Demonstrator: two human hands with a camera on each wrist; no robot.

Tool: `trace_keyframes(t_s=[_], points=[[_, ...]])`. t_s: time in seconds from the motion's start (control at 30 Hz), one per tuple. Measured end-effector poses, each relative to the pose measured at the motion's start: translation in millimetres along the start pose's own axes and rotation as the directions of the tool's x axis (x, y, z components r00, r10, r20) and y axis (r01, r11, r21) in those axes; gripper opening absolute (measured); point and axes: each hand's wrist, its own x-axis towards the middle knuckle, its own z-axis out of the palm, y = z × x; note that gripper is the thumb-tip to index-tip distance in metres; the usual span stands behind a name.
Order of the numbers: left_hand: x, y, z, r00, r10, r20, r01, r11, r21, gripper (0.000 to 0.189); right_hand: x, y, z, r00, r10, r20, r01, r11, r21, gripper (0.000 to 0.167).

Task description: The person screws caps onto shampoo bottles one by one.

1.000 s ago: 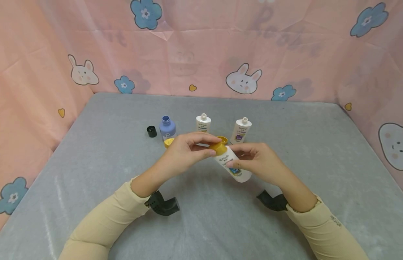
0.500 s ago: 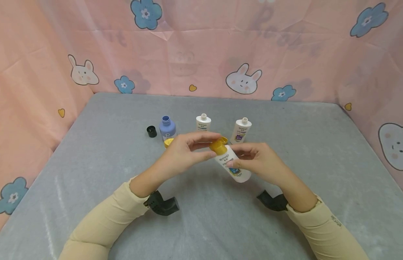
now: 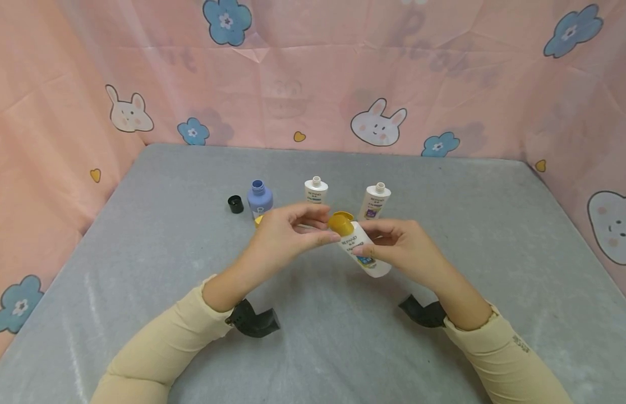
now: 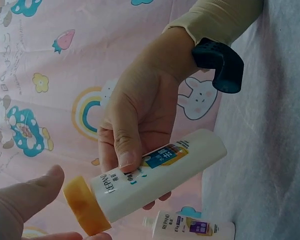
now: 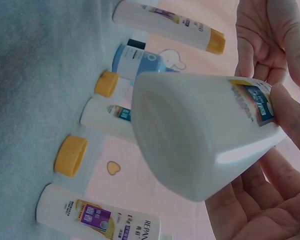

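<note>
My right hand [image 3: 406, 249] holds a white REPAND bottle [image 5: 175, 135] with a blue label, thumb on its front and fingers behind. The bottle leans, its yellow cap [image 4: 85, 205] pointing up toward the left. Around that cap lies my left hand [image 3: 285, 233], fingers spread; in the left wrist view a gap shows between thumb and cap. Behind stand a white bottle [image 3: 316, 191] and a purple-labelled white bottle [image 3: 376, 199], whose bare necks show. Left of them is a blue bottle [image 3: 259, 199] with its mouth uncovered.
A black cap [image 3: 235, 204] lies left of the blue bottle. Loose yellow caps [image 5: 71, 155] lie among the bottles. Another white bottle [image 5: 165, 25] wears a yellow cap; my left hand mostly covers it in the head view. Grey cloth [image 3: 313, 348] covers the table.
My left fingers have drawn back to the left off the yellow cap, exposing more of it. The held bottle has risen slightly in my right hand.
</note>
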Motion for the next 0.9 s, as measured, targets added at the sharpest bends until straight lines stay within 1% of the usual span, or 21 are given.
trace_keyframes(t_s=[0.13,0.33,0.57,0.77,0.9], points=[[0.7,-1.4,2.3,1.000,0.006,-0.009,-0.006,1.000,0.010,0.041,1.3,1.4,1.5,1.000,0.008,0.006,-0.008,1.000,0.008,0.035],[2.3,-3.5,5.5,1.000,0.018,-0.019,-0.017,0.999,0.035,0.036,1.5,0.8,3.3,1.000,-0.014,0.003,0.014,1.000,-0.019,0.034],[3.4,-6.0,7.5,0.999,0.029,-0.027,-0.028,0.999,0.024,0.033,-1.2,-2.5,4.1,0.999,-0.033,0.011,0.033,0.999,-0.022,0.035],[2.6,-4.9,6.4,1.000,0.018,0.003,-0.018,1.000,-0.005,0.034,-1.3,-2.6,4.2,0.999,-0.026,0.019,0.026,1.000,-0.014,0.036],[2.1,-4.6,5.0,0.999,0.033,0.029,-0.033,0.999,-0.018,0.038,-0.7,-1.3,3.6,1.000,-0.022,0.016,0.022,1.000,-0.016,0.036]])
